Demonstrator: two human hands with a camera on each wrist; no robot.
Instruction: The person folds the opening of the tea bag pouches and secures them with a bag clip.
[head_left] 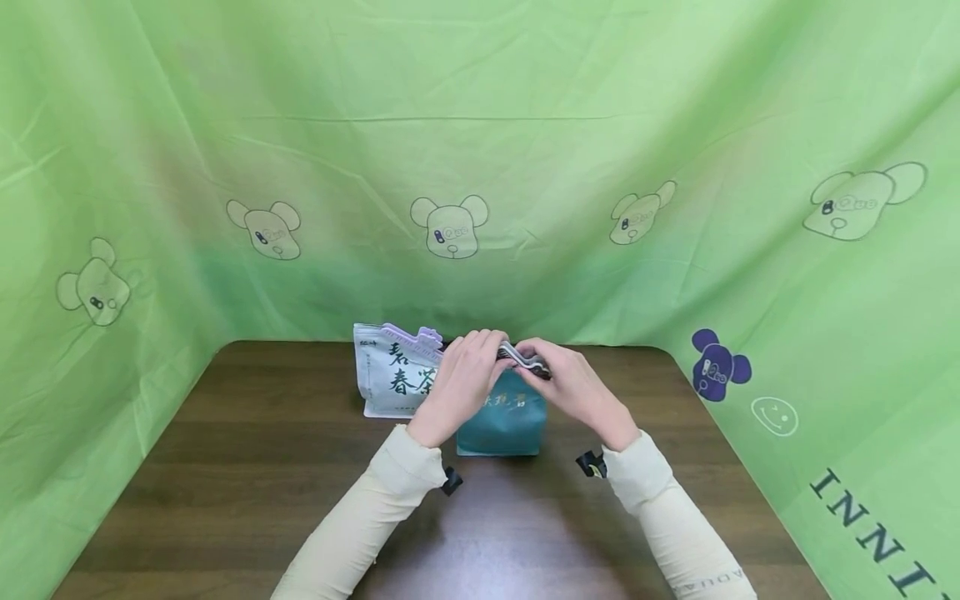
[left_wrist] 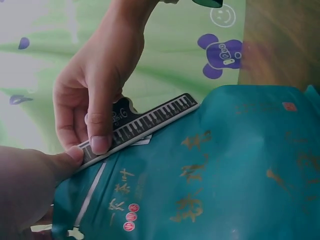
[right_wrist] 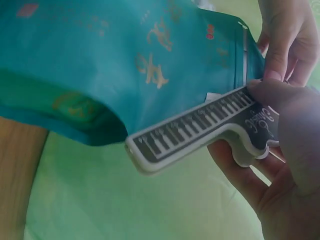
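Note:
A teal tea pouch (head_left: 498, 432) with gold lettering stands upright on the table, its top between both hands. My right hand (head_left: 576, 387) grips a black-and-white bag clip (right_wrist: 195, 125) with a piano-key pattern, thumb on one face and fingers behind. The clip lies slantwise across the pouch's top edge. My left hand (head_left: 463, 375) pinches the top of the pouch at one corner, its thumb (left_wrist: 75, 154) right at the clip's end. Its other fingers are mostly hidden behind the pouch.
Just left of the teal pouch stands a white tea pouch (head_left: 381, 387) with dark green lettering, a purple clip (head_left: 408, 340) across its top. Both stand on a brown wooden table (head_left: 270, 467). Green cloth (head_left: 525, 167) with bear drawings surrounds the table's back and sides.

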